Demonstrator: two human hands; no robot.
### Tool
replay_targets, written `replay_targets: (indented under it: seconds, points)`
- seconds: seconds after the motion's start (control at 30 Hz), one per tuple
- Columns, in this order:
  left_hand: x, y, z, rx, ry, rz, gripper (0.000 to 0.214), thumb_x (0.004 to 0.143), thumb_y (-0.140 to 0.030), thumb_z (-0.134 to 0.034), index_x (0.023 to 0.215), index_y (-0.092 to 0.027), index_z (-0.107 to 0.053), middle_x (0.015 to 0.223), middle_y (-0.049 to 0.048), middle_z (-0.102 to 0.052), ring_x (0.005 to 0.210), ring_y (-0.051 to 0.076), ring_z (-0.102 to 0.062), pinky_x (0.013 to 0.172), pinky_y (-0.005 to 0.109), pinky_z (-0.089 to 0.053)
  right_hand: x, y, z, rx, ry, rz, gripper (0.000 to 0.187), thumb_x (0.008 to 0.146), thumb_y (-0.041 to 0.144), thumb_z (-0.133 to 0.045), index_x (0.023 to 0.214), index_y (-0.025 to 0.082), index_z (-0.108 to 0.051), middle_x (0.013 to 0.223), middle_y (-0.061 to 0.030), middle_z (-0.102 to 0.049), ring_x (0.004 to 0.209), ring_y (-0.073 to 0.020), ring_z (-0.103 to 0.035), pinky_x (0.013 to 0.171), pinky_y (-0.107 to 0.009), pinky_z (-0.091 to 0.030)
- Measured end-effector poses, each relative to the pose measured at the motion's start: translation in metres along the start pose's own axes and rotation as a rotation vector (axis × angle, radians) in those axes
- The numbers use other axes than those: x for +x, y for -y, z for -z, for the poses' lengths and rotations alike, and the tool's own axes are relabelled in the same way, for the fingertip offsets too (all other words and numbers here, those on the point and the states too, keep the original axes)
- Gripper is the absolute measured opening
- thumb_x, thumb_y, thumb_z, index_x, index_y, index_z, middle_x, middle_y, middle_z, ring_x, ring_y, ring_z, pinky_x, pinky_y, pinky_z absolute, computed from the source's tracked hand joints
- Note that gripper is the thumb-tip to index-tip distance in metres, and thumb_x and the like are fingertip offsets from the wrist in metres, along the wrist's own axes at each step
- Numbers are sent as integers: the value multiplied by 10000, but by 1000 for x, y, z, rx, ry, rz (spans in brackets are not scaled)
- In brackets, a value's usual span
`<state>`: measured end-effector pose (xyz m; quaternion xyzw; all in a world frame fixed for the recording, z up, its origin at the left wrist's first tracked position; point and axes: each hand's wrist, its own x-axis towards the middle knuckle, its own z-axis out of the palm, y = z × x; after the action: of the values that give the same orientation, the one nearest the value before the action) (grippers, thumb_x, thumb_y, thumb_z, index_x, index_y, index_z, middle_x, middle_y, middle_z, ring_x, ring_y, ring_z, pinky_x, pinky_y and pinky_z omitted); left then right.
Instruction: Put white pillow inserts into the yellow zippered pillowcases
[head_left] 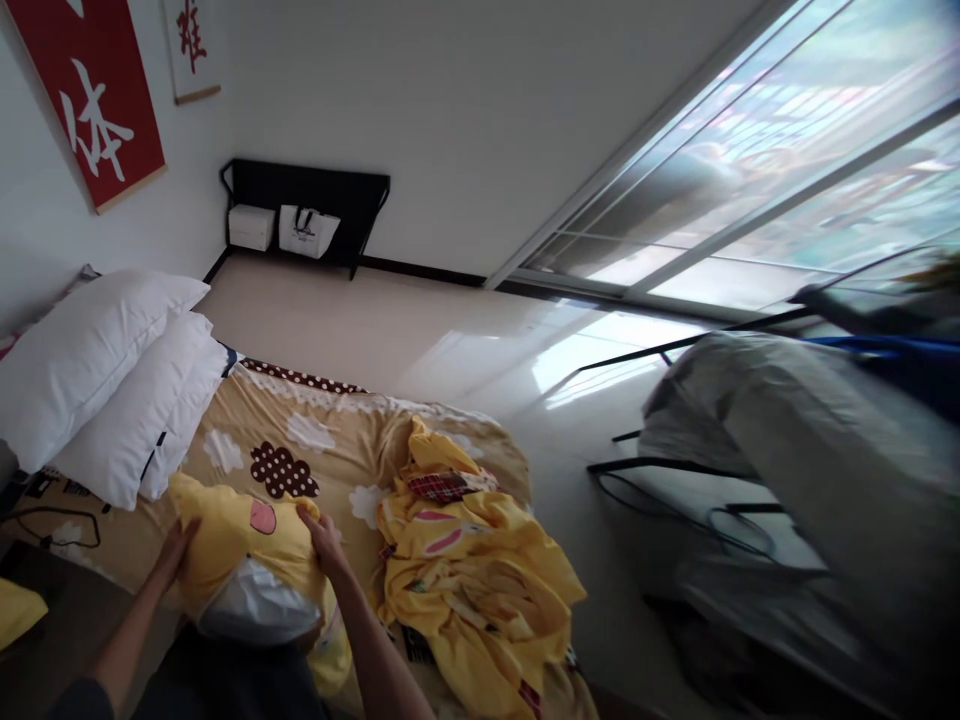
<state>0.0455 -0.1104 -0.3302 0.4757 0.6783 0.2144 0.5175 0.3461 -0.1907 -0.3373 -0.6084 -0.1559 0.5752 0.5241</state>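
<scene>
Two hands on one pillowcase — one pillow partly inside.

L hand & R hand grip yel. pillowcase, wht pillow partly in; yel. cloth heap nearby on bed.

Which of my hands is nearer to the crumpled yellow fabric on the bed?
Right. Your right hand holds the yellow pillowcase on the side facing the crumpled yellow fabric; your left hand is at the pillowcase's opposite side, farther away.

Yellow pillowcase, pink-patched, white pillow partly exposed
</scene>
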Motion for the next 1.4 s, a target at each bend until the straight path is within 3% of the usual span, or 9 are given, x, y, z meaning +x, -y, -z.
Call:
replay_targets:
  seconds: [0.13, 0.4, 0.5, 0.77, 1.0, 1.17, 1.3, 1.33, 1.4]
  points:
    - [-4, -34, -22, 55, 140, -39, 573, 752, -688, -622, 801, -118, -666, 773, 105, -703, 786, 244, -665, 651, 304, -508, -22, 25, 7, 38, -72, -18, 524, 598, 657, -763, 720, 153, -687, 659, -61, -701, 594, -213, -645, 591, -328, -537]
    - [-43, -139, 9, 122, 157, -53, 704, 728, -796, -524, 759, -106, -660, 737, 130, -693, 736, 254, -658, 589, 307, -480, -101, 68, 45, 128, -78, 154, 720, 592, 644, -789, 1138, 189, -676, 1072, -128, -732, 947, -286, -688, 770, -382, -562]
    - [-53, -180, 13, 104, 160, -120, 737, 697, -814, -535, 800, -98, -673, 720, 117, -690, 768, 268, -665, 628, 320, -501, -120, 71, 37, 123, -36, 211, 853, 474, 479, -897, 1233, 191, -634, 1105, -131, -721, 978, -303, -675, 801, -394, -559]
    - [-65, -236, 11, 147, 14, -475, 705, 800, -760, -458, 940, -106, -681, 771, 66, -681, 790, 219, -606, 667, 284, -464, -137, 34, -4, 202, -381, 290, 630, 640, 615, -760, 1092, 182, -694, 916, -93, -731, 870, -263, -668, 773, -370, -560]
    - [-26, -203, 3, 251, 143, -517, 607, 826, -720, -463, 717, -143, -614, 606, -8, -547, 608, 135, -483, 543, 237, -348, -136, -3, -10, 120, -269, 129, 610, 663, 741, -671, 848, 162, -725, 797, -85, -722, 813, -257, -665, 676, -329, -546]
    - [7, -152, -15, 223, 58, -506, 564, 795, -703, -492, 832, -158, -631, 805, 81, -665, 799, 226, -613, 714, 331, -488, -126, -24, -36, 332, -414, 98, 595, 571, 540, -844, 1014, 171, -697, 978, -62, -747, 908, -242, -676, 782, -317, -537]
    - [-33, -81, -7, 135, -229, -521, 565, 783, -701, -526, 953, -167, -599, 974, 123, -659, 955, 257, -615, 869, 381, -493, -116, -47, -31, 532, -614, -11, 614, 465, 550, -856, 919, 187, -659, 776, -14, -724, 702, -205, -668, 627, -300, -530]
    - [-51, -61, -3, 127, -206, -468, 518, 805, -683, -527, 898, -178, -595, 861, 86, -654, 839, 230, -623, 805, 355, -506, -113, -50, -27, 552, -647, -8, 602, 478, 574, -833, 908, 195, -649, 751, 2, -711, 682, -193, -661, 620, -296, -529]
    - [-87, -29, 0, 114, 123, -337, 484, 856, -650, -500, 801, -184, -617, 708, 45, -642, 697, 197, -623, 698, 305, -515, -106, -51, -21, 565, -667, 8, 585, 510, 615, -788, 900, 207, -636, 745, 18, -700, 694, -178, -658, 646, -295, -537]
